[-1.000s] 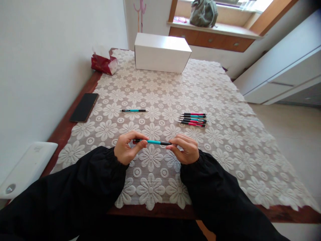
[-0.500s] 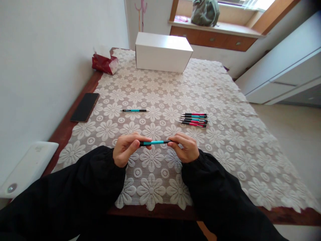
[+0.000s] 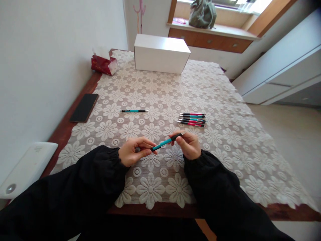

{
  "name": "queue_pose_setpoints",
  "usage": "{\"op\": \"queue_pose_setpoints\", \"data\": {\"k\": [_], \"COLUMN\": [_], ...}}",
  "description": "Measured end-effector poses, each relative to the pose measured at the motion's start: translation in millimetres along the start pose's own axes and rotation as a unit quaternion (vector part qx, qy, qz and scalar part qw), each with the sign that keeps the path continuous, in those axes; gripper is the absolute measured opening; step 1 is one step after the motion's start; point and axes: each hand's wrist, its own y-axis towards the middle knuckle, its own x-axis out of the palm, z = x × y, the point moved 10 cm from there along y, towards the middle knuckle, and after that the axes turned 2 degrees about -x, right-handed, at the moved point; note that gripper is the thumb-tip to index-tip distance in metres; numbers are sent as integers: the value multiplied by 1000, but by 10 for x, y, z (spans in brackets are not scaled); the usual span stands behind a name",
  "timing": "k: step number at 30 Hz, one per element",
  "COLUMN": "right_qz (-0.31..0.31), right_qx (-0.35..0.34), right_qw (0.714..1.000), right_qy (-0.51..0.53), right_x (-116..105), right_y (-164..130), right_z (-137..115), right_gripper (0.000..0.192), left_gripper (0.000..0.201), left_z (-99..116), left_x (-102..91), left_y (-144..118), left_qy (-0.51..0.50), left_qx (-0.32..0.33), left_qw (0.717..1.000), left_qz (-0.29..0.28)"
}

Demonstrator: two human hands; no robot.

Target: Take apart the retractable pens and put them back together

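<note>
A teal pen [image 3: 165, 143] with black ends is held between both hands just above the lace tablecloth [image 3: 225, 140]. My left hand [image 3: 134, 154] pinches its lower left end. My right hand [image 3: 188, 144] grips its raised right end, so the pen slants up to the right. Another teal pen [image 3: 133, 110] lies alone on the cloth further back at the left. A small row of several pink and teal pens [image 3: 192, 119] lies to the right of it, beyond my right hand.
A white box [image 3: 160, 53] stands at the far end of the table. A red tissue pack [image 3: 103, 64] sits at the back left, a black phone [image 3: 83, 107] on the left edge, and a white device [image 3: 26, 167] near the front left corner.
The pen was level between my hands; now its right end is raised and it slants. My left hand has shifted slightly right and lower along it.
</note>
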Motion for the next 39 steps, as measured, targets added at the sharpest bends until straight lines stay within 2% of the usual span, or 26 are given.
{"op": "queue_pose_setpoints", "data": {"k": [2,4,6,9,10,11,13,14,17,20,22,25,27,32,35,39], "right_qz": [-48,-65,-53,-59,-52,-46,-36,-51,-90,-84,-69,-26,14,102,131,156], "right_qx": [-3,-13,-22,-20,-24,-34,-69,-84,-100,-90,-83,-65,-49,-5,14,32], "right_qw": [998,997,998,991,978,950,875,841,769,737,736,759,769,765,770,776], "right_qy": [29,50,31,-115,-202,-306,-478,-532,-625,-664,-668,-648,-638,-636,-624,-610], "right_x": [182,251,169,-81,-211,-337,-546,-598,-715,-810,-855,-1001,-1183,-1734,-1941,-2053], "right_y": [-21,-38,-33,11,35,61,108,126,164,181,180,183,190,166,120,64], "right_z": [-28,-80,-123,-117,-110,-110,-122,-96,34,113,121,63,-19,-196,-146,22], "right_gripper": [26,27,30,36,36,35,31,28,25,27,32,26,19,19,18,17], "left_gripper": [30,26,22,21,22,23,23,23,19,17,17,19,20,21,23,25], "left_z": [-21,-4,35,74,77,78,77,78,85,96,99,109,125,141,132,158], "left_x": [13,-30,-103,-180,-185,-182,-167,-164,-187,-251,-326,-444,-492,-507,-520,-570], "left_y": [11,18,17,12,13,17,24,26,32,46,57,69,69,65,59,51], "left_qy": [42,97,159,204,206,206,208,211,231,272,293,305,306,305,311,326], "left_qx": [-2,10,25,39,42,45,49,51,55,56,51,44,45,49,40,45], "left_qw": [999,995,984,971,970,970,969,969,962,950,942,934,931,930,927,918], "left_qz": [5,33,77,121,125,125,121,122,132,144,157,181,193,199,204,220]}}
